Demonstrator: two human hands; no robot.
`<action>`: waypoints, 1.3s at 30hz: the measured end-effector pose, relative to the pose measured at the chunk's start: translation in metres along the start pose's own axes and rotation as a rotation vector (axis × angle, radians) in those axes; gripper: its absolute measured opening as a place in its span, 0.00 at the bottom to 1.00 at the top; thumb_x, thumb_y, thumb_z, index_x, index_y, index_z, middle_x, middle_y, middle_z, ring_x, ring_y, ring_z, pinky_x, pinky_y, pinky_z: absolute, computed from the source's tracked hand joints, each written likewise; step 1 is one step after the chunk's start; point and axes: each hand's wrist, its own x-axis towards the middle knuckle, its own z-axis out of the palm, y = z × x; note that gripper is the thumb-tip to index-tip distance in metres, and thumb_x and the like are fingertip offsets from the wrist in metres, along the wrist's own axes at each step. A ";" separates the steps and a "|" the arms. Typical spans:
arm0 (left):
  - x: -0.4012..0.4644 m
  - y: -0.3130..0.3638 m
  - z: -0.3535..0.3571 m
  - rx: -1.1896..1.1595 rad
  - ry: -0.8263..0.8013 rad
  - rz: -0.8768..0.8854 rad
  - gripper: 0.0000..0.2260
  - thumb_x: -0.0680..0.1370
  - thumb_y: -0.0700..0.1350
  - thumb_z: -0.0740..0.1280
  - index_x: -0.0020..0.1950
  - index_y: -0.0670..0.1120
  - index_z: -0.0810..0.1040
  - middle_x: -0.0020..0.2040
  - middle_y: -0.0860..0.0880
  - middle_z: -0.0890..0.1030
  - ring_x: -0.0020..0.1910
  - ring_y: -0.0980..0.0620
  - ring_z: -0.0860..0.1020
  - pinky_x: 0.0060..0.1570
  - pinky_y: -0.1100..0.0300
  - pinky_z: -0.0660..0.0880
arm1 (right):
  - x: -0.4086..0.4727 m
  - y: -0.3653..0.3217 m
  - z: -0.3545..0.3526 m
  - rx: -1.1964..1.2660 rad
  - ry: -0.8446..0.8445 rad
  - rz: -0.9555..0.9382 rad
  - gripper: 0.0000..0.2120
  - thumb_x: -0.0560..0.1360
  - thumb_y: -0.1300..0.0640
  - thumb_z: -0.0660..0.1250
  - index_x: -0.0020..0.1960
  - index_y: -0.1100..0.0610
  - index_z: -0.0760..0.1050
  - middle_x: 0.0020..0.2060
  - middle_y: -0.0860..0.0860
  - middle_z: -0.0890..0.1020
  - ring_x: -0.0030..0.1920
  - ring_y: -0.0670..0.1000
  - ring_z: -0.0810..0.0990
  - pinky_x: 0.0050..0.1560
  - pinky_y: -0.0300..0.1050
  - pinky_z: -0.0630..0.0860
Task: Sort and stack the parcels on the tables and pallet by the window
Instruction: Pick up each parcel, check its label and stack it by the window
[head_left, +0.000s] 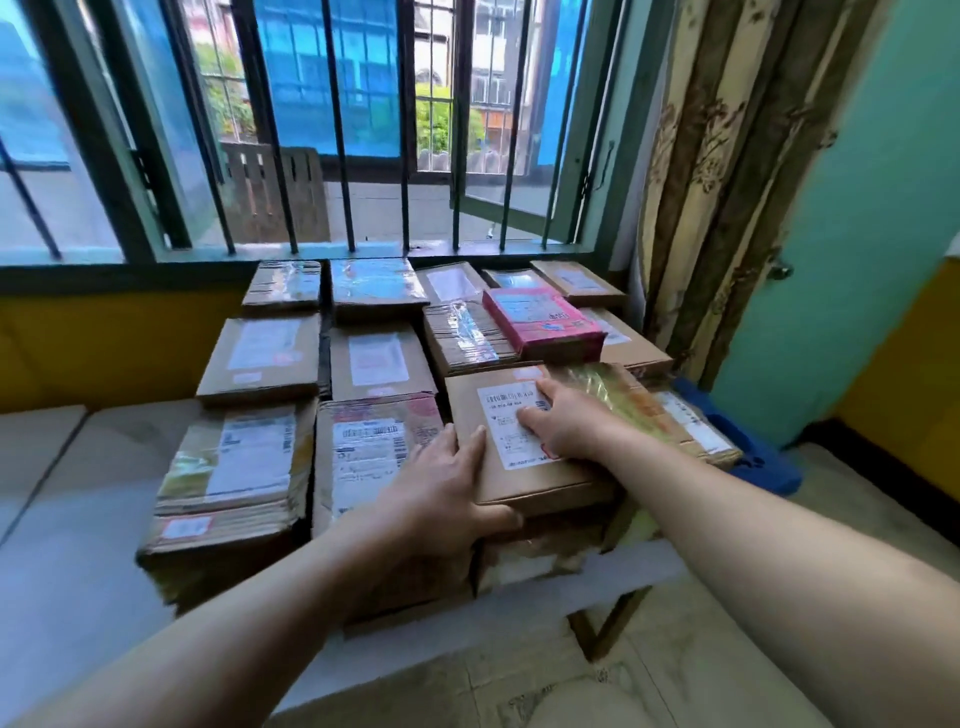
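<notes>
Right of frame centre, brown parcel (524, 441) tops the front stack. My left hand (447, 488) grips its near corner; right hand (563, 423) presses flat on top. Judged stiff, light; hold by edges.

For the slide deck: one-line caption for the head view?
Both hands seat a labelled brown parcel atop stacked parcels by the barred window.

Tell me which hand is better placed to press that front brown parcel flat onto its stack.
Right, probably. The right hand already lies on top of the brown parcel, over its label. The left hand grips the parcel's near left corner from the side, so it suits steadying rather than pressing.
</notes>
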 end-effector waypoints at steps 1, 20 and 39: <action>0.002 0.000 0.002 0.013 0.002 -0.027 0.47 0.72 0.67 0.65 0.79 0.51 0.42 0.79 0.41 0.44 0.78 0.45 0.46 0.74 0.55 0.45 | 0.003 0.000 0.001 -0.037 -0.011 -0.020 0.33 0.77 0.38 0.62 0.78 0.46 0.59 0.74 0.54 0.69 0.72 0.58 0.68 0.70 0.48 0.65; 0.009 0.012 0.007 0.181 -0.085 -0.230 0.46 0.70 0.70 0.64 0.79 0.53 0.47 0.79 0.47 0.41 0.78 0.48 0.40 0.75 0.50 0.41 | -0.003 0.012 0.002 -0.423 -0.077 -0.297 0.31 0.76 0.34 0.58 0.73 0.50 0.65 0.67 0.59 0.71 0.69 0.60 0.66 0.72 0.59 0.59; -0.155 -0.138 -0.062 -0.010 0.106 -0.360 0.37 0.76 0.61 0.66 0.78 0.51 0.54 0.79 0.46 0.50 0.78 0.48 0.49 0.75 0.54 0.50 | -0.089 -0.190 0.047 -0.301 -0.038 -0.520 0.34 0.77 0.35 0.59 0.77 0.52 0.61 0.73 0.56 0.67 0.72 0.59 0.65 0.68 0.56 0.68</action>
